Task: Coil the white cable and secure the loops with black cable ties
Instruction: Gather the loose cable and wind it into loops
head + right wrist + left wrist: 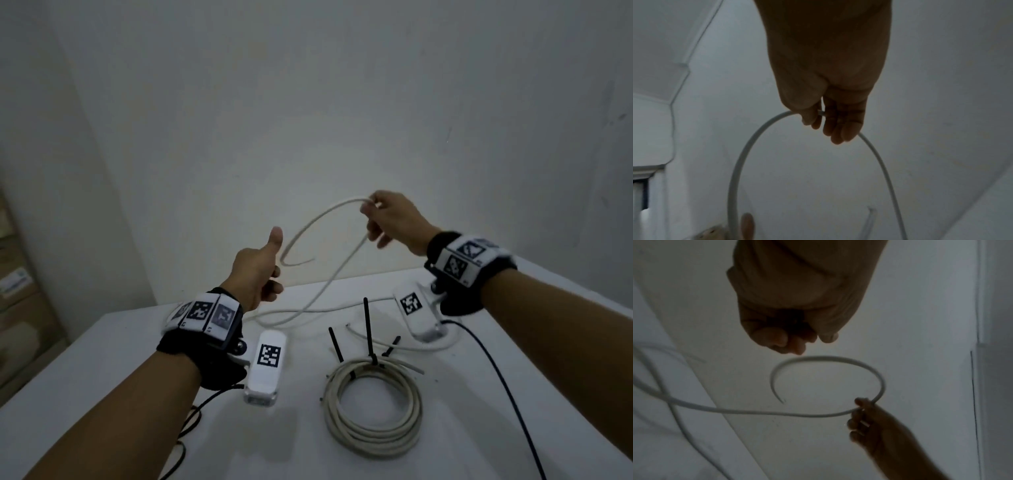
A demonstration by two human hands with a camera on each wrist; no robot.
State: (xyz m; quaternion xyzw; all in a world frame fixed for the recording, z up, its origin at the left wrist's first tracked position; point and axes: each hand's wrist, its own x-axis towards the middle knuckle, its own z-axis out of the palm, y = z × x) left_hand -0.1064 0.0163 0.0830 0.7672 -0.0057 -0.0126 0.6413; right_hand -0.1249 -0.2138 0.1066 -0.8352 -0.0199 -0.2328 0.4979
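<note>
Pinching the white cable (329, 208) with only right hand (394, 219) fingers (371, 205), left hand (260, 274) curled empty, the loop might spring open.

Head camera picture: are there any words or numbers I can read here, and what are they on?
No words or numbers can be read.
Left wristband, right wristband: black-and-white square codes, not letters; the tiny marks beside them are too small to read.
Left camera, right camera: square codes only.
Box label, far left: too blurred to read.
</note>
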